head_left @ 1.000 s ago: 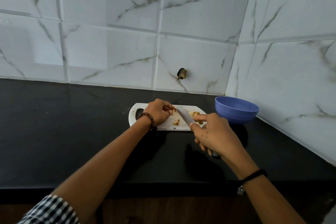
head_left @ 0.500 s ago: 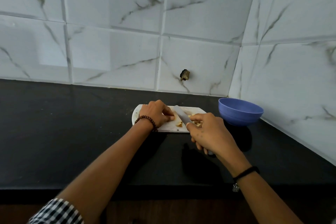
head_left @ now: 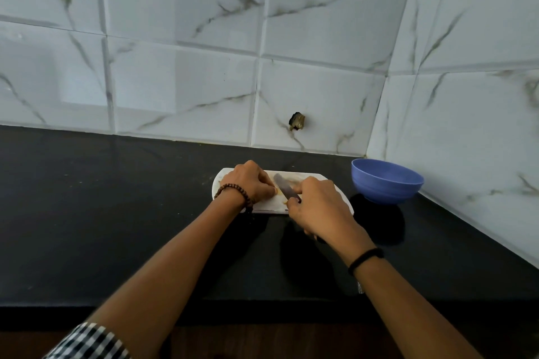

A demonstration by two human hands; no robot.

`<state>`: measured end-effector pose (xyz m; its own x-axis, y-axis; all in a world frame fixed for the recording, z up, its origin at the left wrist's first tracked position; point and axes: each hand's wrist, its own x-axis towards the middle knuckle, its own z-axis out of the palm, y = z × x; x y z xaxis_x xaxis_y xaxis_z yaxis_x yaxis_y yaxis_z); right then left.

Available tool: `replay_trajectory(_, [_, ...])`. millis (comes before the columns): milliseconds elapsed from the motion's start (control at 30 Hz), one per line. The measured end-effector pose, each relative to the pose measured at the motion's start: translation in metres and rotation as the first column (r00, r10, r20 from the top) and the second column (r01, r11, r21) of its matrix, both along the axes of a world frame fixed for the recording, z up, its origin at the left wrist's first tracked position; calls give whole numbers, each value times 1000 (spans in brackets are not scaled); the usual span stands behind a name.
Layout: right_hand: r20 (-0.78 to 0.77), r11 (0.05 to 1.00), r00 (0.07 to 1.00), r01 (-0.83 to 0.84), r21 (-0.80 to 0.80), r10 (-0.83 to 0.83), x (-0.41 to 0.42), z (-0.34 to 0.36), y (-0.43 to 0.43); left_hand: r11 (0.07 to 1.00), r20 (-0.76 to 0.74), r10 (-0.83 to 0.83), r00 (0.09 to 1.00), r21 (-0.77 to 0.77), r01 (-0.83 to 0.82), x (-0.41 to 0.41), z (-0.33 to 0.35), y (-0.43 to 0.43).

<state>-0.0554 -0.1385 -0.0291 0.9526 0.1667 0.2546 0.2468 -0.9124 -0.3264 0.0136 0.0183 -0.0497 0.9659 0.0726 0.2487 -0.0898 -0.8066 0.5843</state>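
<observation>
Looking down from head height, the view takes in 2 hands at work on 1 cutting board [head_left: 264, 207], a flat white slab with rounded corners that lies on a black counter [head_left: 116, 213].

The left hand [head_left: 250, 183] sits on the board's left half. Its fingers are curled down and its fingertips pinch 1 pale food piece [head_left: 279, 192] against the board; the piece is small, yellowish and too blurred to identify. The right hand [head_left: 318, 207] is wrapped tightly round the handle of 1 knife [head_left: 284, 188], with its forefinger lying along the top. The narrow grey blade slants toward the far left and rests on the food piece, just beside the left fingertips. Faint tan smears mark the board's far side.

There are 2 wristbands: a brown bead bracelet [head_left: 233, 188] on the left wrist and a thin black band [head_left: 364, 259] on the right. 1 checked sleeve [head_left: 87, 341] shows at the near left.

1 round blue bowl [head_left: 386, 182], smooth and matt, stands right of the board, apart from it, close to the corner where 2 walls of glossy white marble-veined tiles [head_left: 175, 67] meet. 1 small dark hole [head_left: 297, 121] breaks the far wall.

Broad bare counter stretches to the left and toward its straight near edge; on the right, the bowl and the side wall leave little room.
</observation>
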Motion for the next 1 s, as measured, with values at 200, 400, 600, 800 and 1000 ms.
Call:
replay_trajectory(200, [-14, 993, 1000, -8, -121, 7, -6, 11, 17, 1000, 26, 26, 999, 13, -26, -1, -1, -1])
replay_trajectory(400, [-21, 975, 1000, 2, -224, -7, -16, 17, 23, 999, 37, 33, 999, 29, -34, -2, -4, -2])
replay_trajectory(600, [-57, 971, 998, -29, -236, 16, -34, 26, 8, 998, 39, 29, 999, 56, -32, -3, -2, -4])
replay_trajectory(800, [-98, 970, 995, -28, -241, 5, -45, 25, -4, 996, 49, 31, 998, 81, -35, -6, -2, -4])
replay_trajectory(1000, [-116, 998, 993, -16, -53, 10, -46, 27, -25, 997, 36, 2, 999, 71, -4, -5, -1, -2])
